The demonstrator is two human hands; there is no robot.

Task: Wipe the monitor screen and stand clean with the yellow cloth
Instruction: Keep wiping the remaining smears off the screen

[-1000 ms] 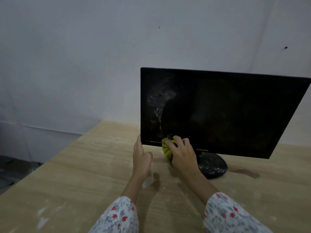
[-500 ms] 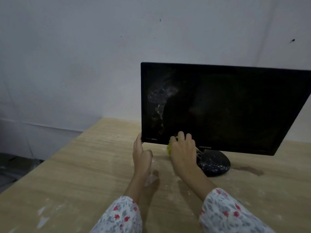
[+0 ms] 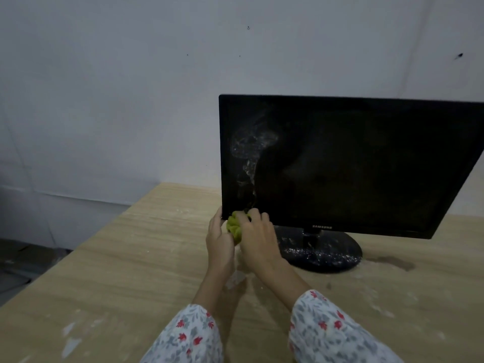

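Observation:
A black monitor (image 3: 348,163) stands on a wooden table, its dark screen smeared with whitish marks on the left side. Its round black stand (image 3: 324,251) is speckled with white dust. My right hand (image 3: 258,239) grips a bunched yellow cloth (image 3: 234,226) against the screen's bottom left corner. My left hand (image 3: 218,239) holds the monitor's lower left edge, thumb side up, right beside the cloth.
The wooden table (image 3: 117,271) carries white dust and smudges near its front left, and a dark stain (image 3: 390,262) lies right of the stand. A plain grey wall rises behind. The table's left edge drops to a dark floor.
My right hand has slid the yellow cloth leftward along the screen's bottom edge to the corner next to my left hand. The left hand has stayed on the monitor's edge.

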